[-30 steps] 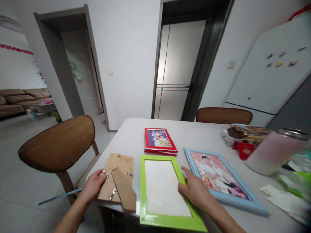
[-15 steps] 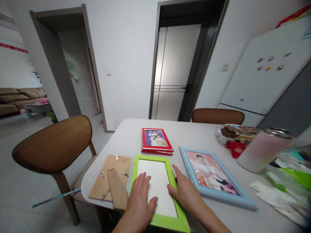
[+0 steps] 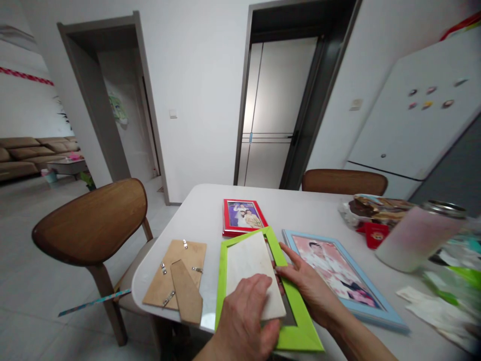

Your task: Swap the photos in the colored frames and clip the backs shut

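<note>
A green picture frame (image 3: 222, 271) is raised at its right side over the near edge of the table. Inside it, a white rectangular sheet (image 3: 250, 255) lies skewed, leaving a dark gap along the frame's right inner edge. My left hand (image 3: 248, 316) lies over the lower part of the sheet, fingers curled on it and thumb by its bottom edge. With thumb and fingers, my right hand (image 3: 308, 286) grips the frame's right side; some fingertips show through the opening. To the left lies a brown backing board (image 3: 180, 281) with metal clips and a folded stand.
Behind the green frame, a red-framed photo (image 3: 244, 214) lies on the white table (image 3: 210, 200). A blue-framed photo (image 3: 345, 276) is at the right, with a pink-white tumbler (image 3: 417, 238), a red packet (image 3: 376, 234) and crumpled tissue (image 3: 432, 306) beyond. Wooden chairs (image 3: 93, 220) stand around.
The green frame has been lifted and tilted, its far edge now overlapping the red frame. The white sheet has turned out of line inside it. My right hand has closed on the frame's side.
</note>
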Motion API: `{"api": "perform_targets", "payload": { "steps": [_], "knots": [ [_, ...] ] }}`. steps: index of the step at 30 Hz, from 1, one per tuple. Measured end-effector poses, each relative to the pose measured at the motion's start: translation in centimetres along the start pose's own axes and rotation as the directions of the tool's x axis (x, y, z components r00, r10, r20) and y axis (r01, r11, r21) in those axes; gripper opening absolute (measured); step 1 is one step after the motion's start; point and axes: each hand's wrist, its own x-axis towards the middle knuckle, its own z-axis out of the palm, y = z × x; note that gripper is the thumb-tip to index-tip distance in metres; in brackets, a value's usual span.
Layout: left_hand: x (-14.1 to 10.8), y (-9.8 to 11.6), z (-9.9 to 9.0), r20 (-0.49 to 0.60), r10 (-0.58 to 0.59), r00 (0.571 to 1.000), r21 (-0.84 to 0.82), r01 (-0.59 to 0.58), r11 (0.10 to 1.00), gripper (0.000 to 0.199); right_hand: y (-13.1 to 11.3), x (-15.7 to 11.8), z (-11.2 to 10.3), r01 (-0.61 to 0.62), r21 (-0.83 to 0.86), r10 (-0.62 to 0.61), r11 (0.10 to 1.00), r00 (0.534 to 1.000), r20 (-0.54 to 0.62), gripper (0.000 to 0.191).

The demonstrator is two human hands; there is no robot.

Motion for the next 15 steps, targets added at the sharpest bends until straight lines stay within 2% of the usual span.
{"api": "perform_targets", "payload": {
  "steps": [2, 4, 5, 7, 9, 11, 13, 15],
  "knots": [
    [-0.2, 0.0, -0.9, -0.078, -0.009, 0.997, -0.014, 0.008, 1.0, 0.054, 0.5, 0.8, -0.9, 0.023, -0.162, -0.027, 0.986, 0.999, -0.021, 0.074],
    [-0.7, -0.6, -2.2, -0.224, -0.128, 0.966, -0.034, 0.124, 0.992, 0.052, 1.2, 1.8, -1.9, 0.034, -0.383, -0.066, 0.923, 0.995, -0.073, 0.07],
    [-1.1, -1.2, -2.9, -0.293, -0.216, 0.931, -0.052, 0.21, 0.976, 0.05, 1.5, 2.3, -2.3, 0.032, -0.511, -0.098, 0.859, 0.99, -0.103, 0.066],
    [-2.2, -2.6, -4.4, -0.371, -0.387, 0.844, -0.102, 0.377, 0.92, 0.046, 2.3, 3.1, -3.0, 0.015, -0.75, -0.188, 0.662, 0.971, -0.146, 0.059],
    [-3.4, -4.2, -5.6, -0.37, -0.504, 0.781, -0.144, 0.487, 0.861, 0.046, 3.1, 3.5, -3.4, -0.005, -0.898, -0.265, 0.441, 0.955, -0.136, 0.054],
    [-4.7, -5.6, -6.4, -0.32, -0.582, 0.747, -0.149, 0.568, 0.81, 0.046, 3.9, 3.7, -3.4, 0.016, -0.955, -0.298, 0.297, 0.952, -0.076, 0.05],
    [-5.7, -6.6, -6.7, -0.265, -0.621, 0.738, -0.072, 0.627, 0.776, 0.046, 4.6, 3.7, -3.3, 0.057, -0.974, -0.324, 0.22, 0.946, -0.017, 0.046],
    [-6.3, -6.9, -6.8, -0.24, -0.593, 0.769, 0.085, 0.625, 0.776, 0.044, 5.1, 3.8, -3.3, 0.082, -0.983, -0.352, 0.167, 0.936, 0.019, 0.04]
  ]
}}
